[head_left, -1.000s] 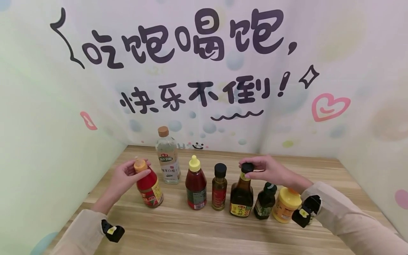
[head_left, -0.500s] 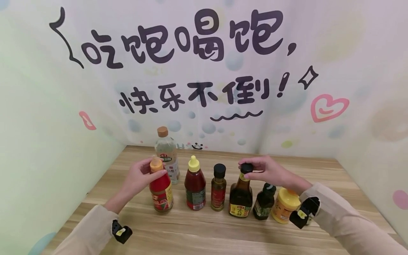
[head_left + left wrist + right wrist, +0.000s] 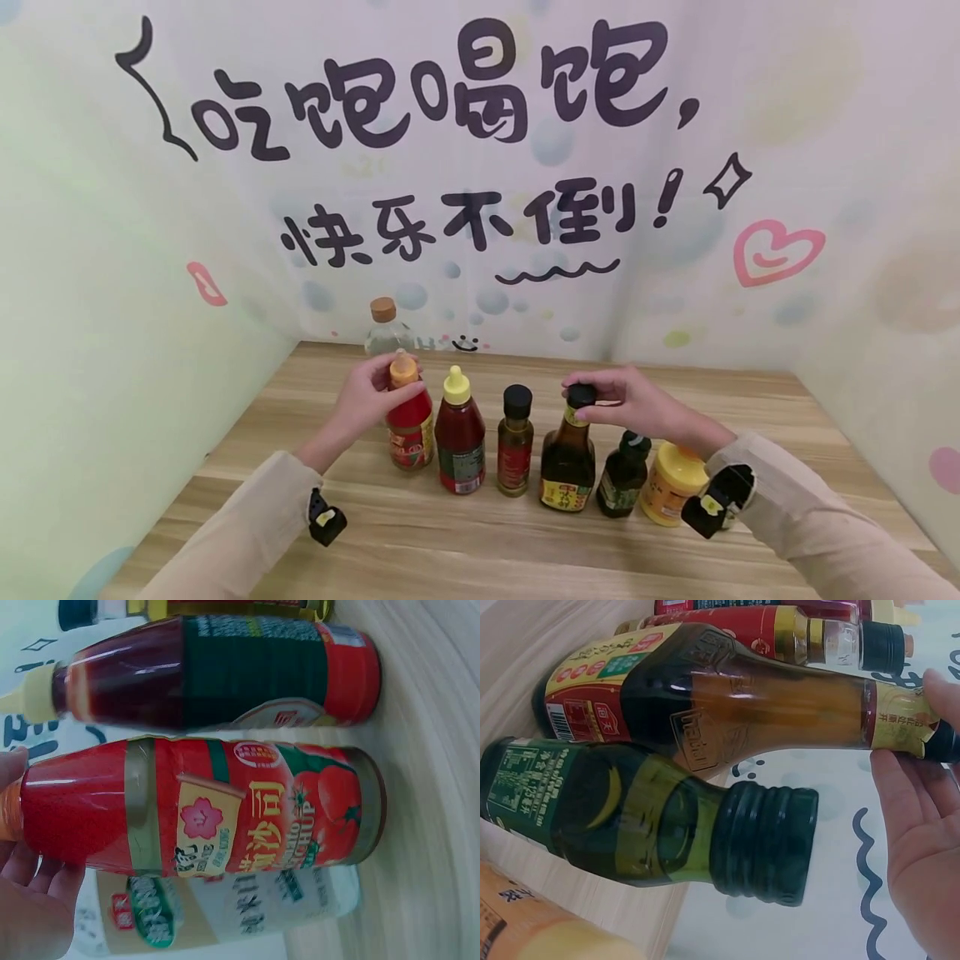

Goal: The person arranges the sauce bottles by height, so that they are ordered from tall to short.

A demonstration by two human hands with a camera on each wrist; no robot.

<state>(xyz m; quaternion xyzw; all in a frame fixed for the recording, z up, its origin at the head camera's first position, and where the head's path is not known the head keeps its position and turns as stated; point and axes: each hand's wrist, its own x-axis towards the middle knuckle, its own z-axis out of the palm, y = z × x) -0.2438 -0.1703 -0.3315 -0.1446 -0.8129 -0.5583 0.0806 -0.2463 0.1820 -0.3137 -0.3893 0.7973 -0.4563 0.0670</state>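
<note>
My left hand [image 3: 366, 404] grips the ketchup bottle [image 3: 410, 429] around its orange cap and neck. The bottle is upright; whether its base touches the table I cannot tell. Close on its right stands a dark red sauce bottle [image 3: 460, 437] with a yellow nozzle cap. Behind the ketchup, a clear bottle [image 3: 386, 336] with a brown cap is mostly hidden in the head view; its label [image 3: 247, 904] shows in the left wrist view. My right hand [image 3: 633, 407] holds the brown sauce bottle [image 3: 567, 467] by its black cap and neck, and that bottle stands upright in the row.
Between the two sauce bottles stands a slim bottle [image 3: 515, 450] with a black cap. Right of the brown bottle are a small dark green bottle [image 3: 624, 477] and a yellow-lidded jar [image 3: 675, 483], partly under my right forearm. A printed cloth [image 3: 480, 167] hangs behind the wooden table [image 3: 420, 550].
My left hand has carried the ketchup bottle rightward, from the left of the clear bottle to beside the yellow-capped sauce bottle, now covering most of the clear bottle. My right hand has stayed put.
</note>
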